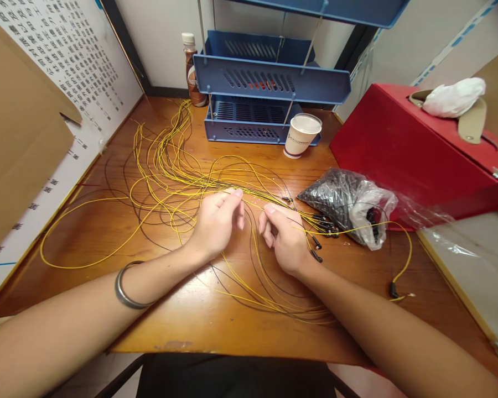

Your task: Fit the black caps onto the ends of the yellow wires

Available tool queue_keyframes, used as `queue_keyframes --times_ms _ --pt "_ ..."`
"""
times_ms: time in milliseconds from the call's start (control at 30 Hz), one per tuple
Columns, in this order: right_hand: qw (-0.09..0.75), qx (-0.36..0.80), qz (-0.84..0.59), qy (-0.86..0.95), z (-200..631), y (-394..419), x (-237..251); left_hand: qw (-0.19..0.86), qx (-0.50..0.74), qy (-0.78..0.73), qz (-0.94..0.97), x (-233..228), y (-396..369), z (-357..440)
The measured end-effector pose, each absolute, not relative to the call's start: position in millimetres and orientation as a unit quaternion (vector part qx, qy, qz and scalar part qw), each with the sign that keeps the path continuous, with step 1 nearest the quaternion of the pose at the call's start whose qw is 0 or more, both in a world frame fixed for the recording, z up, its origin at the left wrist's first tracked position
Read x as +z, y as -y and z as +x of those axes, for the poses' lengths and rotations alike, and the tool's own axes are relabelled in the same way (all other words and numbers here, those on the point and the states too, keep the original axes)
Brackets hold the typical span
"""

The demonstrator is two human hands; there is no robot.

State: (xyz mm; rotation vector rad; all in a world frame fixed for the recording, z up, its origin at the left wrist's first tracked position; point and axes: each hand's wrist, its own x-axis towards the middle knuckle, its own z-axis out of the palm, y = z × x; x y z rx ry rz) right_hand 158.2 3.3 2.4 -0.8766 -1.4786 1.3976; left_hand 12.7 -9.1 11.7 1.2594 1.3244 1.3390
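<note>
Wooden desk is the landmark; everything below is placed rel. to it. Red box fills the desk's right rear, w/ a white rag on its top. Blue tray rack stands at rear centre, brown bottle just left of it, paper cup touching its front right corner. Clear bag of black parts lies right of centre, just in front of the red box.

Yellow wires, mixed w/ thin dark ones, sprawl in loose loops over the desk's left half and centre, running right to a bunch of ends w/ black caps beside the bag. One capped yellow end lies apart, near the right front.

Left hand and right hand sit at desk centre, close together, both w/ fingers curled narrow, pinching a wire strand between them; what exactly is at the fingertips is too small to tell.

Progress, as a guess: a good few ends are capped already, bag is still quite full, wires still tangled, so plenty left.

Room: front edge by the forearms is bare wood, free to move. Left is hemmed by a leaning cardboard sheet and printed chart; right by the red box. Loops reach near the left edge.
</note>
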Motion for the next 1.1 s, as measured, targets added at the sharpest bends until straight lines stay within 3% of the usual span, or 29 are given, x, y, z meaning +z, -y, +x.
queue_keyframes --times_ms 1100 --pt "0.441 0.573 -0.362 0.589 156.0 -3.6 4.9 0.403 0.526 -0.513 0.545 14.7 13.0 16.4"
